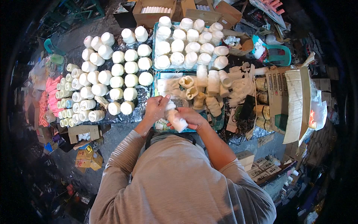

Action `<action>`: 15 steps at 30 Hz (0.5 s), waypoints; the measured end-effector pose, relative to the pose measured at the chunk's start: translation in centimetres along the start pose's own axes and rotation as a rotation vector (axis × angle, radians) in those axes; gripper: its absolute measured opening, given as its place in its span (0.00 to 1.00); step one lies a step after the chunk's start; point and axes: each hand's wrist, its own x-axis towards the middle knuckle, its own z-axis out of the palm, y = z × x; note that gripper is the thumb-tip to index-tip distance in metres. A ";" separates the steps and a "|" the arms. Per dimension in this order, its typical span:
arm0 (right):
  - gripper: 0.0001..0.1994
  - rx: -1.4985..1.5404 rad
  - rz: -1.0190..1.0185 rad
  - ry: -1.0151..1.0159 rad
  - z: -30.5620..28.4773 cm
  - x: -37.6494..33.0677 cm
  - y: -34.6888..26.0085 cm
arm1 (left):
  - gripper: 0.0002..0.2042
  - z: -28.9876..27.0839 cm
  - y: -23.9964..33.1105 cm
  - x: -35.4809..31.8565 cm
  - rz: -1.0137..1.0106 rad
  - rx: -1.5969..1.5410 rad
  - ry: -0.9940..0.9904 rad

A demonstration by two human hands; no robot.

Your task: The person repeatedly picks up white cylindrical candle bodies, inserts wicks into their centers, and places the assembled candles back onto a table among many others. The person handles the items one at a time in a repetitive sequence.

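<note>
Holding a white, lumpy, roughly cylindrical piece that looks like wax or plaster (179, 124), I have it slanting in front of my body, between both hands. My bare left hand (153, 109) grips its upper end, thumb on top; my bare right hand (191, 118) is curled round its lower part, though some fingers are hidden beneath. I judge it light and fairly stiff, perhaps smooth enough to slip and brittle at thin edges. The thick lower body seems the safest hold, with gentle support at the narrower end.

Just beyond my hands lie cream, hollow cylinders with jagged openings (187, 81), beside upright, smooth white cylinders (213, 82). To the right of my right hand spreads a heap of crumpled off-white pieces (241, 89). Farther ahead, plump white rounded cylinders (192, 35) crowd a teal tray (154, 37). Left of my left hand, rows of cream, drum-shaped pieces (116, 81) cover a dark, shiny sheet (141, 98).
</note>
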 end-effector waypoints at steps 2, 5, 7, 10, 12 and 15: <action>0.30 -0.135 0.009 -0.052 0.3 -0.2 -0.4 | 0.22 -1.3 1.2 1.0 -0.184 -0.185 -0.269; 0.34 -0.134 0.071 -0.182 0.6 0.2 -0.4 | 0.20 -4.0 2.0 2.0 -0.400 -0.362 -0.551; 0.39 -0.078 0.124 -0.243 0.7 0.6 -0.5 | 0.20 -5.0 1.9 2.7 -0.442 -0.253 -0.577; 0.36 -0.162 0.131 -0.161 0.4 1.3 -1.2 | 0.21 -4.5 0.8 3.4 -0.524 -0.283 -0.500; 0.32 -0.144 0.117 -0.278 0.0 1.8 -1.6 | 0.20 -4.5 -0.4 4.0 -0.526 -0.601 -0.628; 0.31 -0.230 0.143 -0.245 -0.5 2.4 -1.5 | 0.21 -4.1 -2.2 5.4 -0.568 -0.589 -0.661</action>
